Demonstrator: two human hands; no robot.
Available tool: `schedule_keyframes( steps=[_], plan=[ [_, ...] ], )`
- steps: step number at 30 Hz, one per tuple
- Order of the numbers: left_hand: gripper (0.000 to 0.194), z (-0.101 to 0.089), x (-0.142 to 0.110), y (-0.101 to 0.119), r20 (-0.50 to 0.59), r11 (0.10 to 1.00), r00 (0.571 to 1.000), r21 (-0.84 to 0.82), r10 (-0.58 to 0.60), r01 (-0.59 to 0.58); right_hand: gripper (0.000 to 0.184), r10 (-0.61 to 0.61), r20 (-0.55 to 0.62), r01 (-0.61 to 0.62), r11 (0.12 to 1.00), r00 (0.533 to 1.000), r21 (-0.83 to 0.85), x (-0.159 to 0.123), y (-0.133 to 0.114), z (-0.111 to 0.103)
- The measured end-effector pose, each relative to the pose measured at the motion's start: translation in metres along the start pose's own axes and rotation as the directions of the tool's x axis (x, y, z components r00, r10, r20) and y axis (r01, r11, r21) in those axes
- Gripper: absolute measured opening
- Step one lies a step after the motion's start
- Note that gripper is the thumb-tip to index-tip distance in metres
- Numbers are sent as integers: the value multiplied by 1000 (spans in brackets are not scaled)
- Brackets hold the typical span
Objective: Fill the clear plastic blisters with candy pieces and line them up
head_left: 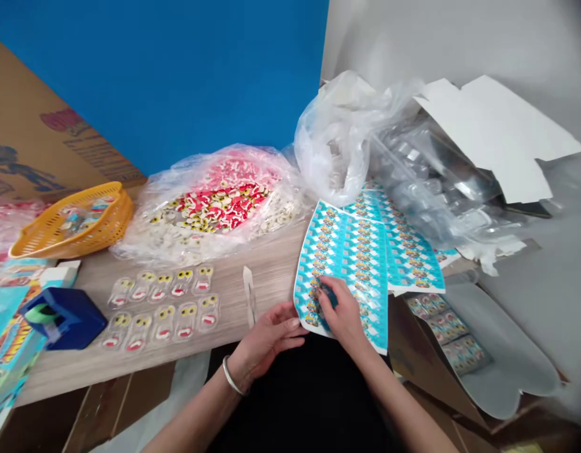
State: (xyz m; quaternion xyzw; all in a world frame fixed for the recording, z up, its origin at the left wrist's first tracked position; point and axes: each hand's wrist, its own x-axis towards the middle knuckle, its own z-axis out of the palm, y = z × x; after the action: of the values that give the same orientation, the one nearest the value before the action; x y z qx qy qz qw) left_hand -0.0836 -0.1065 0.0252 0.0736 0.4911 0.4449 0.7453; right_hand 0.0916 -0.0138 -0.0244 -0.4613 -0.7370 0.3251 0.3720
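A blue panel [177,75] and a pale grey wall [530,44] stand behind a wood-grain surface [276,258]. At its near edge, a sheet of turquoise printed labels [370,251] lies partly on another printed sheet [408,251]. The left hand [271,333], with a bangle [232,376] on its wrist, has its fingers close together at the sheet's lower left corner; whether they grip it, I cannot tell. The right hand [340,308] is over the labels, fingers bent and set a little apart around a dark patch; whether they pinch anything is unclear.

Left of the sheet lies a pale, pointed strip [249,292], then two rows of clear blister packs [165,314] with yellow and red pieces inside. A blue tape dispenser [75,318] sits beside them. Behind, an open plastic bag [219,207] spreads out red, pink, yellow and white pieces, next to a yellow basket [77,226] of small packs. Beyond the sheets are a crumpled clear bag [337,138], clear plastic packaging [427,182] and white cardboard [502,132].
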Motion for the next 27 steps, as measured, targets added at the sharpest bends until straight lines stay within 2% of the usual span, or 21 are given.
schedule_keyframes(
  steps=[2, 6, 10, 14, 18, 22, 27],
  plan=[
    [53, 1, 1, -5, -4, 999, 1000, 33, 16, -16, 23, -29, -1, 29, 999, 1000, -35, 8, 3, 1],
    [45, 6, 6, -11, -147, 994, 985, 77, 88, -77, 22, -42, 52, 46, 997, 998, -69, 14, -8, -4],
    [47, 6, 5, -9, -163, 994, 981, 42, 106, -100, 19, -59, 141, 69, 996, 988, -65, 2, -31, -9],
    [40, 5, 7, -10, -191, 994, 976, 56, 106, -97, 12, -9, 241, 8, 1000, 970, 5, -13, -44, -7],
    [36, 8, 15, -12, -137, 982, 974, 79, 181, -171, 14, 6, 287, -31, 996, 958, 82, -17, -44, -6],
    [24, 13, 21, -7, -67, 938, 955, 217, 290, -270, 12, -18, 270, -7, 996, 963, 91, -17, -43, -12],
    [13, 23, 21, 3, 12, 770, 898, 509, 440, -384, 15, -107, 207, 118, 992, 973, -40, -17, -45, -19]
  ],
)
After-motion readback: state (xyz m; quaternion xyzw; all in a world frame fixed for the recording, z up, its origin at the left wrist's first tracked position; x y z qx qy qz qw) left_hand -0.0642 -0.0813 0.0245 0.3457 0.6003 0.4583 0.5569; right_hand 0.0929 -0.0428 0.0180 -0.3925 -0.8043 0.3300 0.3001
